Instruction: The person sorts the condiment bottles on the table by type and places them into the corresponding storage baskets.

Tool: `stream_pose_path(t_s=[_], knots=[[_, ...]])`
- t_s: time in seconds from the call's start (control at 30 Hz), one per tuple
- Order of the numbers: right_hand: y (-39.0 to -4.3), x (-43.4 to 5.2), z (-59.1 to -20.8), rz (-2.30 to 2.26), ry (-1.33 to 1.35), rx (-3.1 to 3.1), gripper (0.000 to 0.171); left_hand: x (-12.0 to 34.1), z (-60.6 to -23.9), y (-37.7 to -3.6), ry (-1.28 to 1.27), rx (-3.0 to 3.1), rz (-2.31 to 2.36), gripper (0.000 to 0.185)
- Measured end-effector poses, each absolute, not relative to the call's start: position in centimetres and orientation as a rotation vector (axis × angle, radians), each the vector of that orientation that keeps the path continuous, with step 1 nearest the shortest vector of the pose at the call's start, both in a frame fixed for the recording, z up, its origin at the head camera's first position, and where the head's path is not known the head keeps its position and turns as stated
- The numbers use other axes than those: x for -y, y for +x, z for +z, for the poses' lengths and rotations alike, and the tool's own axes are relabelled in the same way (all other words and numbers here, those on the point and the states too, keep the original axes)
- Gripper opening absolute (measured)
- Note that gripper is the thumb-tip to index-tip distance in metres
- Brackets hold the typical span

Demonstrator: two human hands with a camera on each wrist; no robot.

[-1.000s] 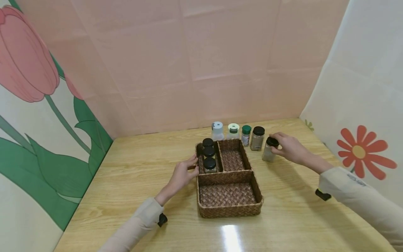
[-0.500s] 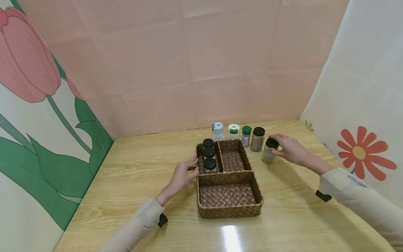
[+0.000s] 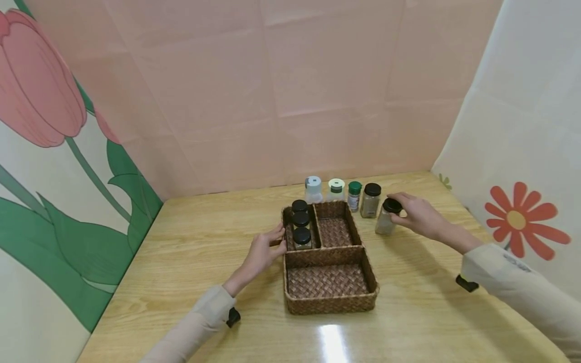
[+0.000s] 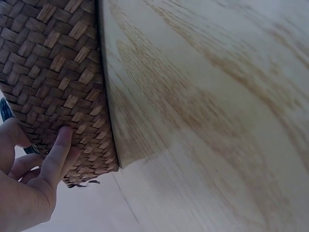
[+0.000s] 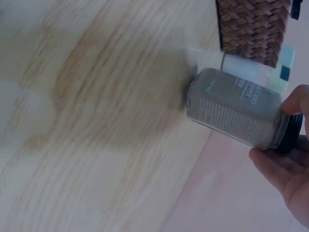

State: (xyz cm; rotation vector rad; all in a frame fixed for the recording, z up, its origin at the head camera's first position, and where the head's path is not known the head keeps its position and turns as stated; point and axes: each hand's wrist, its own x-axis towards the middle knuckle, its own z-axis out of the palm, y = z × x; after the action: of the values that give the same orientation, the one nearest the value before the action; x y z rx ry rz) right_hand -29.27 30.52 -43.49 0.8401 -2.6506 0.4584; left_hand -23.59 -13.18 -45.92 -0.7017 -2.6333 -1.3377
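Note:
My right hand (image 3: 419, 216) pinches the black lid of a clear spice jar (image 3: 385, 225) between thumb and fingers. Pale grey-beige contents and white print with the word "pepper" show on this spice jar (image 5: 231, 108) in the right wrist view. Its base leans slightly left, close over the table, right of a brown woven basket (image 3: 333, 304). My left hand (image 3: 262, 250) rests its fingers against the basket's left outer wall; one extended finger (image 4: 59, 150) lies on the weave in the left wrist view. Several black-lidded jars (image 3: 301, 236) stand lined up in the basket's back left compartment.
Behind the basket stand a bottle with a pale blue cap (image 3: 313, 189), one with a pale green cap (image 3: 336, 189), a small green-capped jar (image 3: 354, 195) and another black-lidded jar (image 3: 370, 200). A pink backdrop closes off the table's far edge.
The spice jar in my right hand has shifted slightly left, its base tilting towards the basket. My left hand stays in place at the basket wall.

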Motion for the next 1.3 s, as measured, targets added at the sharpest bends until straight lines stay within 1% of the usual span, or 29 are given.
stream_pose_path(t_s=[0.2,0.6,1.17,1.3], knots=[[-29.3,-30.0,-42.7,0.431,0.933,2.548,0.055,13.2,-45.9,-23.5,-0.691,2.641,-1.343,0.040],[-28.7,-28.5,-39.7,0.442,1.060,2.473,0.052,13.0,-45.8,-23.4,-0.697,2.603,-1.347,0.039],[-28.4,-26.5,-36.8,0.417,1.026,2.534,0.055,13.2,-46.1,-23.4,-0.712,2.608,-1.386,0.040],[-28.5,-25.9,-36.4,0.422,1.017,2.533,0.054,13.2,-46.2,-23.4,-0.708,2.612,-1.383,0.040]])
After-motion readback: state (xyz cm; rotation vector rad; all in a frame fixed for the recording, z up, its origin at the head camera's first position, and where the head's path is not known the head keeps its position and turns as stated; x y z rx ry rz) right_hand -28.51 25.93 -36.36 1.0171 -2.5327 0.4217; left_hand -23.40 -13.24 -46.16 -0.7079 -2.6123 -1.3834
